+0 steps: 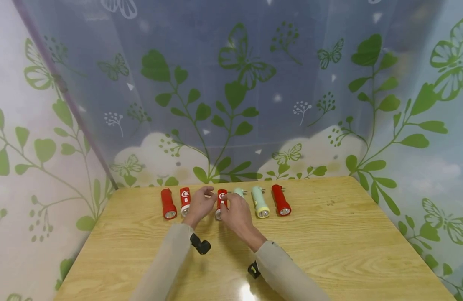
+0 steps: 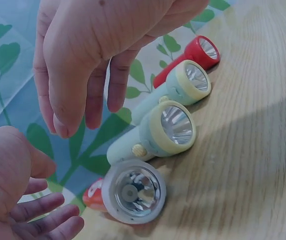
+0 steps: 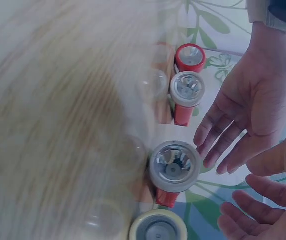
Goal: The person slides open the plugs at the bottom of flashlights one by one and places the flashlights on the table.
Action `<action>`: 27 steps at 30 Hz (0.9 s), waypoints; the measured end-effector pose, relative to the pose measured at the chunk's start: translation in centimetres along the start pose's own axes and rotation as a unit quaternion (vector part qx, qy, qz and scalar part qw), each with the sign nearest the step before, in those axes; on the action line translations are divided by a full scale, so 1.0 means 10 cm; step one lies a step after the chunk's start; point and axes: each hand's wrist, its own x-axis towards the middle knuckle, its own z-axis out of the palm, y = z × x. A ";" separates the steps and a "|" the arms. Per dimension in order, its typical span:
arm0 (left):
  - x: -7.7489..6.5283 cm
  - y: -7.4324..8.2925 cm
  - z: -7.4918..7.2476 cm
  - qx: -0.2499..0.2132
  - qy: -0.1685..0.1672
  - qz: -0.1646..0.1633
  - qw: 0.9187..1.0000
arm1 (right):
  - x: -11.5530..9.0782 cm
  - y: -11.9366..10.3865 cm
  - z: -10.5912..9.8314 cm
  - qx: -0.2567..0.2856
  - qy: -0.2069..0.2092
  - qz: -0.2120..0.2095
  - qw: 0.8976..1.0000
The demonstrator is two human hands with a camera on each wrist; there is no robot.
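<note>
Six flashlights lie in a row. My left hand [image 1: 201, 205] hovers between two red-and-white flashlights, the left one [image 1: 184, 196] and the middle one [image 1: 222, 196]. Its fingers are loosely bent and hold nothing. Just right of it, my right hand [image 1: 237, 213] hangs over the middle flashlight and partly hides a mint-green flashlight [image 1: 238, 192]. In the left wrist view, the relaxed fingers of the right hand [image 2: 103, 55] point down, apart from the flashlights. The right wrist view shows the left hand [image 3: 257, 95] beside the red-and-white flashlights, with nothing between its fingers.
A red flashlight [image 1: 167, 202] lies at the row's left end. On the right lie another mint-green flashlight [image 1: 259, 200] and a red one [image 1: 280, 200]. Lenses face the person. The wooden table [image 1: 348, 242] meets a leaf-printed curtain [image 1: 235, 104] behind the row.
</note>
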 end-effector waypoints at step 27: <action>0.11 -0.03 -0.55 0.074 0.033 0.021 0.997 | -0.34 -0.10 -0.30 0.021 0.050 -0.093 0.994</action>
